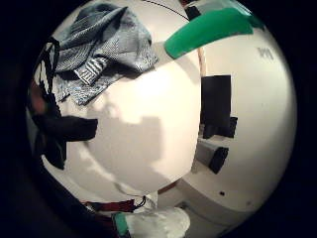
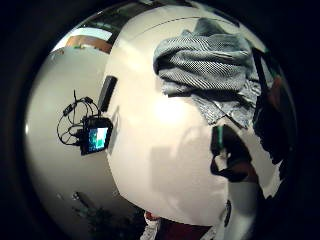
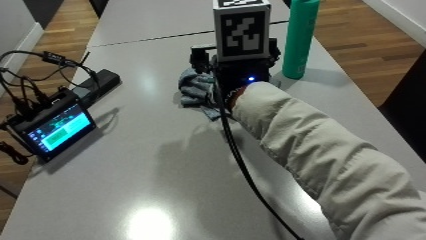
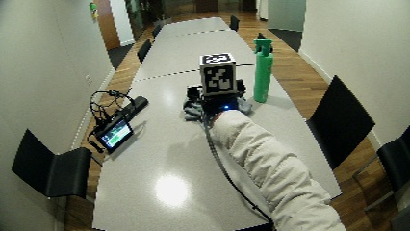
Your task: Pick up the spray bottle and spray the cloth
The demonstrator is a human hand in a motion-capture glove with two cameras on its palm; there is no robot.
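The green spray bottle (image 3: pixel 299 40) stands upright on the grey table (image 3: pixel 166 165), to the right of my gloved right hand (image 3: pixel 229 82) and apart from it. A crumpled grey-blue cloth (image 3: pixel 196 90) lies on the table just left of the hand and partly under it. The hand hovers over the table beside the cloth, and its fingers (image 2: pixel 231 156) hang loosely curled with nothing in them. In the palm views the cloth (image 1: pixel 99 44) (image 2: pixel 210 60) lies on the pale tabletop, and the green bottle (image 1: pixel 208 32) rises beyond it. Most of the hand is hidden in the outside views.
A small lit screen (image 3: pixel 56 127) with cables sits at the table's left edge, with a black block (image 3: pixel 100 82) behind it. Black chairs (image 4: pixel 339 120) stand along both sides of the table. Bare tabletop stretches in front of the sleeve (image 3: pixel 313 145).
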